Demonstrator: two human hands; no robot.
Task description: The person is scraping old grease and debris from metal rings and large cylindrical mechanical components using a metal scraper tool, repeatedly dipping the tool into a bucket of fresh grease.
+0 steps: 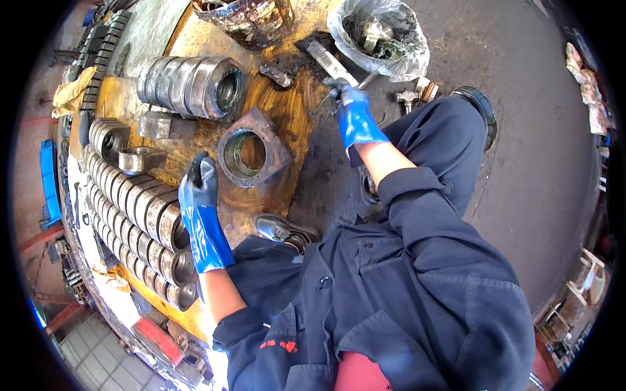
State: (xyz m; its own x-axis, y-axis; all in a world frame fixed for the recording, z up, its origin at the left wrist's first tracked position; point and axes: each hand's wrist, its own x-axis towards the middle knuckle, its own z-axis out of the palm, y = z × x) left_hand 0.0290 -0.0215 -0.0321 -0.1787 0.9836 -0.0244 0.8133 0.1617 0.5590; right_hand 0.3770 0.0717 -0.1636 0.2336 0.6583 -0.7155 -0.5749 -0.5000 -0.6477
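My left hand (201,208), in a blue glove with dark, soiled fingers, is raised beside a square metal block (274,151) with a round bore. Its fingers are loosely extended, and nothing shows in them. My right hand (355,117), gloved alike, has its fingers closed at the lower end of a pale, flat bar (328,62). A thin rod (368,79) also shows by the fingers; which of these they grip is hidden. Beyond them is a tub lined with clear plastic (417,49), holding black grease and a pale object.
Grooved metal cylinders (189,85) lie at the far left, near a hex-shaped piece (163,125) and a metal nut (140,159). Rows of ringed metal sleeves (140,208) line the left. A stained bucket (251,23) stands at the back. A hammer-like metal tool (407,98) lies by my right knee.
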